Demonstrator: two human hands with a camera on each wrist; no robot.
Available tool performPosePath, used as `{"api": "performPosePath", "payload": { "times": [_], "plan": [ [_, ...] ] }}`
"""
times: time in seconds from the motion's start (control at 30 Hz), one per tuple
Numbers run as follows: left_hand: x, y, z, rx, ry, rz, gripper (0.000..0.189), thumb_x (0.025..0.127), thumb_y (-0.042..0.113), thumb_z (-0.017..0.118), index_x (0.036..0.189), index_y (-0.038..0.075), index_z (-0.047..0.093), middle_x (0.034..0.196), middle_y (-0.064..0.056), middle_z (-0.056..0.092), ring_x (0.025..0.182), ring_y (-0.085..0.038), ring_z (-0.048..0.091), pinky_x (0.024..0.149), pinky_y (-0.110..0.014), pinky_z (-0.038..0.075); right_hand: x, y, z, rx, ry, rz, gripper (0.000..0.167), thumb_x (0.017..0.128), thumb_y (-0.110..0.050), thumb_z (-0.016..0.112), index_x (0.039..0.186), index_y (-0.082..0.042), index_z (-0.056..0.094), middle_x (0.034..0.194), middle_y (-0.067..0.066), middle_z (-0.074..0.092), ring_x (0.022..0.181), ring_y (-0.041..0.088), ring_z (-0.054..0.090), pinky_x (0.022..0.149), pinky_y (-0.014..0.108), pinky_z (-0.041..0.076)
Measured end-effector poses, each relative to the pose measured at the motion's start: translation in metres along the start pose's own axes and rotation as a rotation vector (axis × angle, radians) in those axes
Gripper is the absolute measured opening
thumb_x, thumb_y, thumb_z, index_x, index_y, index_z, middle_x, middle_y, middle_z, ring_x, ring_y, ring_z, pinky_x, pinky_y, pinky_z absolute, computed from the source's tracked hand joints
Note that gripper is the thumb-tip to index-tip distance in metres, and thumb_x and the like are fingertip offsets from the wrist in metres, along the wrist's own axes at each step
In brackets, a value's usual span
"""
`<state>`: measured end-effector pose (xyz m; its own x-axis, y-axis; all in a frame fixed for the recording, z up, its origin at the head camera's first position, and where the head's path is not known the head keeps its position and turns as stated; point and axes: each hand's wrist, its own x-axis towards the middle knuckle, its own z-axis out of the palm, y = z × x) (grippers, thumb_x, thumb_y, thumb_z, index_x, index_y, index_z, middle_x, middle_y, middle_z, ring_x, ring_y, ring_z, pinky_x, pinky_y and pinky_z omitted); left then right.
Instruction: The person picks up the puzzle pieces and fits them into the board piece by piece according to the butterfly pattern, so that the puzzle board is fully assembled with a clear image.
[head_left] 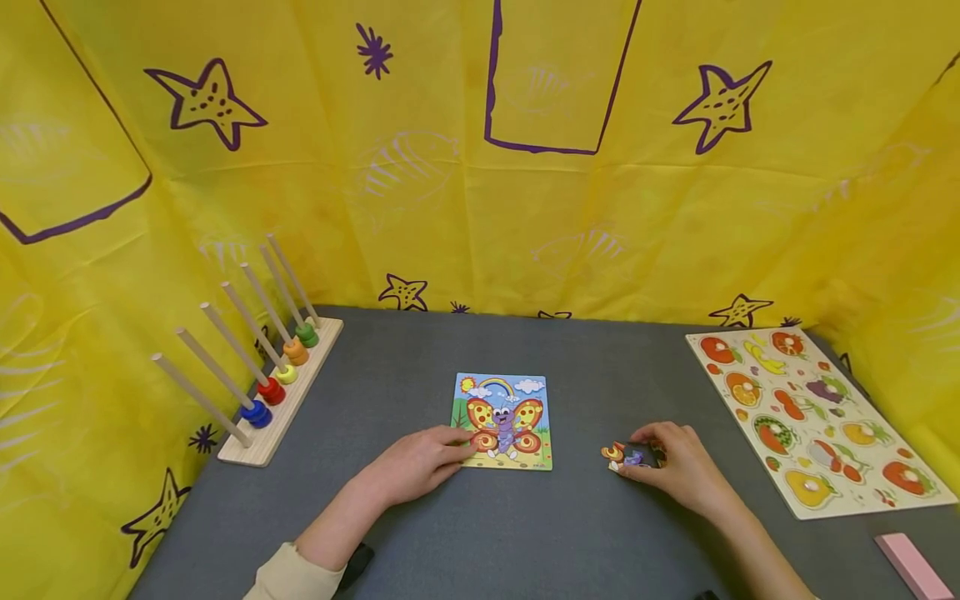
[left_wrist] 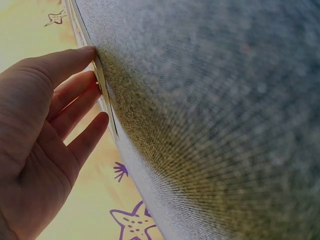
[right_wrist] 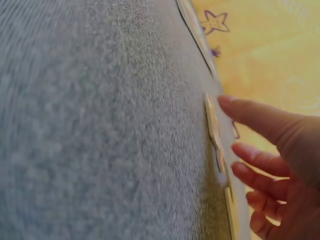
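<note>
A square butterfly puzzle board (head_left: 517, 457) lies flat on the dark table. The left hand (head_left: 423, 462) is at its lower left edge, fingertips over the printed wing. In the left wrist view the thumb (left_wrist: 75, 61) meets the board's rim and the other fingers extend fairly straight. To the right of the board, small puzzle pieces (head_left: 613, 452) with an orange swirl and purple parts lie on the table. The right hand (head_left: 686, 467) reaches around them, thumb in front and forefinger behind. The right wrist view shows its fingers loosely bent and spread beside a thin piece (right_wrist: 212, 122), with a gap between.
At the left stands a wooden peg stacker (head_left: 262, 446) with coloured rings on upright rods. A fruit puzzle board (head_left: 750, 417) lies at the right, with a pink block (head_left: 915, 567) near the front. Yellow patterned cloth (head_left: 465, 208) hangs behind and along both sides of the table.
</note>
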<state>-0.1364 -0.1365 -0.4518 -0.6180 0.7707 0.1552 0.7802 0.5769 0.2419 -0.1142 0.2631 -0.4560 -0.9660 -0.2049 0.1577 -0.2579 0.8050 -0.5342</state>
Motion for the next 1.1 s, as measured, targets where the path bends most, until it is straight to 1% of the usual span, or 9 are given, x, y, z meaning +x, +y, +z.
{"api": "performPosePath", "payload": {
  "times": [0.13, 0.37, 0.47, 0.57, 0.67, 0.73, 0.83, 0.93, 1.1],
  "plan": [
    [0.000, 0.000, 0.000, -0.003, -0.011, -0.009, 0.031, 0.094, 0.015, 0.066, 0.124, 0.012, 0.069, 0.128, -0.005, 0.062, 0.114, -0.020, 0.059, 0.091, -0.036, 0.050, -0.004, 0.004, -0.002, -0.019, -0.017, 0.018, 0.043, 0.066, -0.039, 0.089, 0.093, -0.014, 0.068, 0.097, 0.001, 0.062, 0.091, 0.023, 0.046, 0.076, 0.039, 0.037],
    [0.000, -0.001, 0.000, 0.001, -0.012, -0.004, 0.031, 0.094, 0.016, 0.066, 0.124, 0.012, 0.069, 0.127, -0.005, 0.062, 0.114, -0.020, 0.060, 0.091, -0.036, 0.050, -0.002, 0.004, 0.001, -0.004, -0.010, -0.008, 0.039, 0.066, -0.033, 0.090, 0.090, -0.015, 0.066, 0.090, -0.002, 0.059, 0.086, 0.019, 0.046, 0.074, 0.035, 0.035],
    [0.000, -0.001, 0.000, 0.005, -0.011, -0.002, 0.031, 0.094, 0.016, 0.067, 0.124, 0.012, 0.069, 0.127, -0.005, 0.062, 0.114, -0.020, 0.060, 0.091, -0.036, 0.050, 0.001, 0.003, 0.003, 0.042, 0.002, -0.004, 0.034, 0.071, -0.027, 0.088, 0.092, -0.016, 0.063, 0.082, -0.008, 0.059, 0.072, 0.012, 0.047, 0.065, 0.028, 0.036],
    [0.000, -0.001, 0.000, 0.010, -0.018, -0.003, 0.031, 0.094, 0.016, 0.066, 0.125, 0.012, 0.069, 0.128, -0.004, 0.062, 0.114, -0.019, 0.060, 0.092, -0.035, 0.050, 0.004, 0.000, 0.006, 0.115, 0.018, 0.009, 0.021, 0.080, -0.022, 0.081, 0.092, -0.018, 0.064, 0.076, -0.013, 0.061, 0.063, 0.004, 0.050, 0.057, 0.023, 0.039],
    [0.000, -0.001, 0.000, 0.011, -0.026, -0.004, 0.033, 0.094, 0.016, 0.066, 0.126, 0.011, 0.068, 0.128, -0.004, 0.062, 0.114, -0.019, 0.059, 0.092, -0.035, 0.050, 0.010, -0.007, 0.010, 0.214, 0.005, 0.033, 0.011, 0.087, -0.020, 0.075, 0.093, -0.016, 0.067, 0.076, -0.012, 0.065, 0.065, 0.004, 0.059, 0.060, 0.023, 0.044],
    [0.000, -0.001, -0.001, 0.012, -0.035, -0.007, 0.034, 0.094, 0.016, 0.066, 0.128, 0.010, 0.066, 0.129, -0.005, 0.062, 0.115, -0.019, 0.059, 0.093, -0.035, 0.049, 0.016, -0.013, 0.014, 0.280, -0.029, 0.060, 0.011, 0.089, -0.022, 0.073, 0.095, -0.014, 0.068, 0.078, -0.010, 0.068, 0.068, 0.007, 0.063, 0.062, 0.023, 0.046],
    [0.000, -0.001, -0.002, 0.011, -0.048, -0.012, 0.037, 0.094, 0.016, 0.066, 0.130, 0.008, 0.064, 0.130, -0.005, 0.061, 0.116, -0.019, 0.059, 0.094, -0.035, 0.049, 0.024, -0.024, 0.023, 0.343, -0.079, 0.079, 0.013, 0.089, -0.022, 0.073, 0.096, -0.011, 0.068, 0.079, -0.007, 0.068, 0.069, 0.010, 0.062, 0.062, 0.023, 0.045],
    [0.000, -0.001, -0.002, 0.006, -0.051, -0.015, 0.037, 0.094, 0.016, 0.066, 0.130, 0.007, 0.064, 0.130, -0.005, 0.061, 0.117, -0.019, 0.058, 0.094, -0.035, 0.049, 0.033, -0.037, 0.035, 0.376, -0.104, 0.051, 0.013, 0.089, -0.021, 0.073, 0.096, -0.011, 0.068, 0.078, -0.006, 0.068, 0.067, 0.009, 0.060, 0.060, 0.023, 0.045],
    [0.000, -0.001, -0.001, 0.006, -0.036, -0.007, 0.036, 0.094, 0.015, 0.066, 0.128, 0.007, 0.065, 0.130, -0.005, 0.062, 0.116, -0.019, 0.059, 0.094, -0.035, 0.049, 0.046, -0.061, 0.054, 0.382, -0.135, -0.026, 0.011, 0.088, -0.021, 0.074, 0.093, -0.013, 0.068, 0.077, -0.008, 0.067, 0.061, 0.006, 0.054, 0.056, 0.022, 0.042]
  ]
}}
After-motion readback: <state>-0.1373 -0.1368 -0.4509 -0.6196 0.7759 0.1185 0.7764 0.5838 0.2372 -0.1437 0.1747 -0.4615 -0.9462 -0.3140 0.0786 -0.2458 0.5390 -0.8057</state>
